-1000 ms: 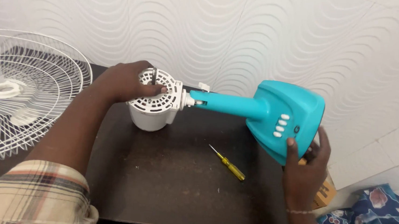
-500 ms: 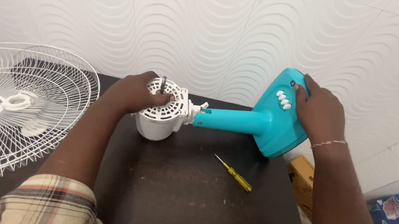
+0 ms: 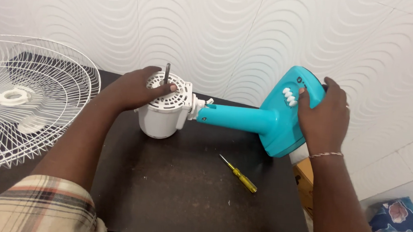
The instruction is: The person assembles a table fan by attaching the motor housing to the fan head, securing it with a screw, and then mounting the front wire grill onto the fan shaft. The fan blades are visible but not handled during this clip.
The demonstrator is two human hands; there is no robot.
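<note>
On the dark table point(image 3: 186, 197), a stripped fan lies on its side, long axis running left to right and rising slightly to the right. White motor point(image 3: 164, 112) at the left end, shaft point(image 3: 167, 72) pointing up; teal neck point(image 3: 235, 119) bridges to the teal base point(image 3: 288, 119) at the right end, which tips up off the table edge.

Left hand point(image 3: 133, 87) sits on top of the motor, fingers curled over its vented face, thumb beside the shaft; a closed grip on the motor housing. Right hand point(image 3: 324, 114) wraps the far side of the base, fingers closed over its upper edge, thumb just beside the row of white buttons point(image 3: 289, 96). Each hand holds its own end, so the fan spans the gap between them; neither hand reaches across.

Motor rests on the table; base looks carried by the right hand, though the contact underneath is hidden.

Yellow screwdriver point(image 3: 239, 173) lies loose on the table below the neck, nearer the right hand, touching neither. White grille point(image 3: 27, 108) stands left of the motor, apart from the left arm.
</note>
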